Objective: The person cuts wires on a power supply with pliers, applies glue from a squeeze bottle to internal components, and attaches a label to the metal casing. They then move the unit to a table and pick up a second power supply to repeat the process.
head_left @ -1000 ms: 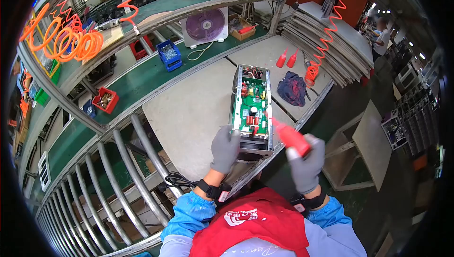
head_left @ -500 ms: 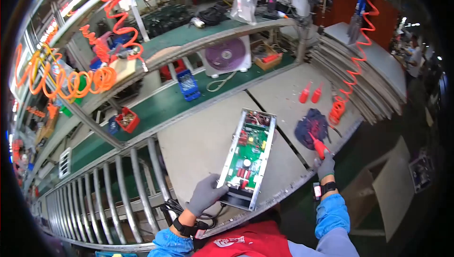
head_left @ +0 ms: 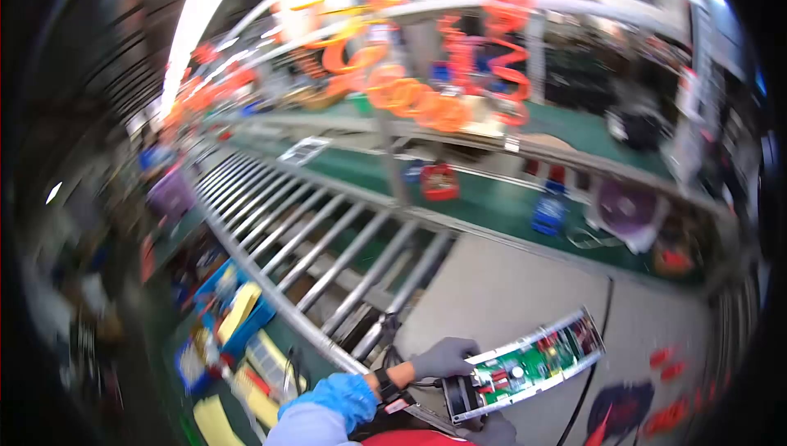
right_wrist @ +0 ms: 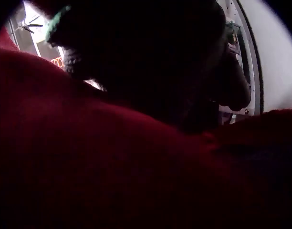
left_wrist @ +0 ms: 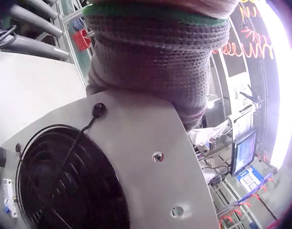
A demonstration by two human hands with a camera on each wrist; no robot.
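Long silver metal case point(head_left: 531, 389) with its top uncovered lies slantwise over the pale grey worktop point(head_left: 500, 290), its farther end reaching the dark seam point(head_left: 578, 413) between two panels; whether its base rests flat cannot be told. Inside sits a green circuit board point(head_left: 537, 363) carrying red, yellow and white components. A round black fan point(left_wrist: 74, 176) behind a wire guard is set in the end panel, which the left wrist view shows tilted and close up.

The grey-gloved left hand point(head_left: 445, 358) has its grip closed over the corner at the fan end. The grey-gloved right hand point(head_left: 494, 430) is against the near long side by the same end; blur in the head view and darkness in the right wrist view make it impossible to tell how far its grip is closed.

To the right of the case lie a crumpled dark cloth point(head_left: 620, 407), a slim red pointed object point(head_left: 600, 430) by it, and two small red bottles point(head_left: 666, 363), all blurred. A row of metal rollers point(head_left: 361, 257) runs off to the left. Behind the worktop, on a green surface, stand a blue bin point(head_left: 549, 210), a red bin point(head_left: 439, 182) and a purple-fronted fan point(head_left: 625, 204).
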